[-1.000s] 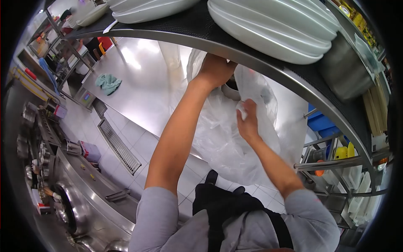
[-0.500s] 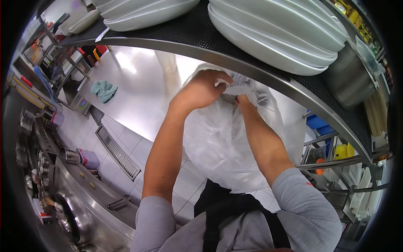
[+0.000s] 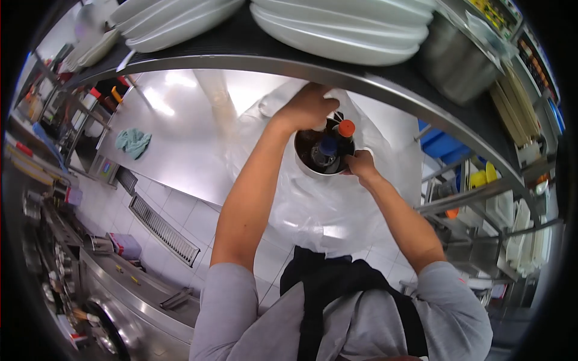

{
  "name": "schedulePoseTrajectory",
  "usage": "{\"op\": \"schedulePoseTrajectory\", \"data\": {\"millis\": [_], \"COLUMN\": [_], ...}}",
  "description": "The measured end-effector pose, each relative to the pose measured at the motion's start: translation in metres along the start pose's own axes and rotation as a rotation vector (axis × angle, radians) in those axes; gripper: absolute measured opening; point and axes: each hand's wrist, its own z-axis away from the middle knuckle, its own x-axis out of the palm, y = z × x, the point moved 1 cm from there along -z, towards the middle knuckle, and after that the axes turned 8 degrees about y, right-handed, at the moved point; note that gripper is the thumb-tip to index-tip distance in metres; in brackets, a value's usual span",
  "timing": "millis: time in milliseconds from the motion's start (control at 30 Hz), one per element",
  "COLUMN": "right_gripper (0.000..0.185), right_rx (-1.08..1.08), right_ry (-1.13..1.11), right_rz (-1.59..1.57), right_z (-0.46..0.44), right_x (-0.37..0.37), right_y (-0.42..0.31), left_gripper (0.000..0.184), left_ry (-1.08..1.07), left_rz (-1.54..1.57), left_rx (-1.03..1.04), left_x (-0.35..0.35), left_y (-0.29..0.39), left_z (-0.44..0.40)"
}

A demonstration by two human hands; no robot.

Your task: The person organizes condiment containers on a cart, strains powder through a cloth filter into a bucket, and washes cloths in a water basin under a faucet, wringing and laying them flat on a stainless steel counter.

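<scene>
A round metal pot (image 3: 309,170) stands on the steel table, with several bottles inside. One bottle has a red cap (image 3: 346,128) and another a blue cap (image 3: 327,146); dark contents show around them. Clear plastic bag (image 3: 319,207) material lies crumpled around the pot and hangs over the table's near edge. My left hand (image 3: 308,108) is closed at the pot's far left side, with whitish plastic at its fingers. At the near right side, my right hand (image 3: 363,165) grips the pot's rim, thumb towards the inside.
Stacked white dishes (image 3: 343,36) and a metal container (image 3: 457,57) sit on the shelf (image 3: 253,62) overhead, in front of me. A green cloth (image 3: 133,143) lies on the table (image 3: 174,144) at left. A floor drain grate (image 3: 162,228) and a stove counter (image 3: 138,289) are at lower left.
The bag's opening has been spread and lowered, so the pot and bottles now show. My left hand has moved slightly farther away, and my right hand is lower, at the pot's rim.
</scene>
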Motion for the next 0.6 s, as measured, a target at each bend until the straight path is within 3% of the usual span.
{"op": "schedulePoseTrajectory", "data": {"millis": [67,133,200,267,300,333,367,400,433,467,533,600], "right_gripper": [0.019,0.015,0.013,0.012,0.013,0.014,0.016,0.018,0.021,0.02,0.02,0.02], "right_rx": [-0.026,-0.018,0.013,-0.001,-0.007,-0.033,0.007,0.062,0.065,0.1,0.164,0.192], "right_ry": [-0.005,-0.022,0.017,0.085,0.124,0.18,0.28,0.359,0.397,0.532,0.728,0.891], "right_rz": [0.05,0.019,-0.022,0.092,-0.033,-0.158,-0.107,-0.057,-0.216,-0.215,-0.205,-0.266], "right_z": [0.028,0.07,0.11,0.148,0.172,0.194,0.214,0.237,0.255,0.277,0.321,0.366], "right_x": [-0.035,-0.074,-0.115,-0.163,-0.184,-0.205,-0.233,-0.26,-0.286,-0.316,-0.378,-0.444], "right_y": [0.007,0.002,0.007,0.021,0.029,0.036,0.044,0.055,0.077,0.093,0.123,0.142], "left_gripper": [0.062,0.066,0.071,0.074,0.068,0.066,0.062,0.058,0.052,0.05,0.049,0.033], "left_ry": [0.045,0.086,0.077,0.121,0.115,0.061,-0.087,-0.032,-0.203,-0.148,-0.168,-0.246], "left_rz": [0.044,-0.046,0.019,-0.054,-0.078,-0.1,-0.041,-0.266,-0.285,-0.078,-0.002,0.085], "left_rx": [-0.13,-0.064,-0.209,-0.191,-0.046,-0.029,-0.171,0.166,-0.154,-0.104,-0.17,-0.091], "left_x": [0.019,0.042,0.063,0.088,0.094,0.091,0.088,0.091,0.086,0.092,0.101,0.129], "left_y": [0.004,-0.011,-0.006,-0.033,-0.041,-0.007,0.053,0.021,0.064,0.073,0.103,0.159], "left_z": [-0.009,-0.019,-0.021,-0.018,-0.008,0.009,0.023,0.028,0.04,0.054,0.075,0.089]}}
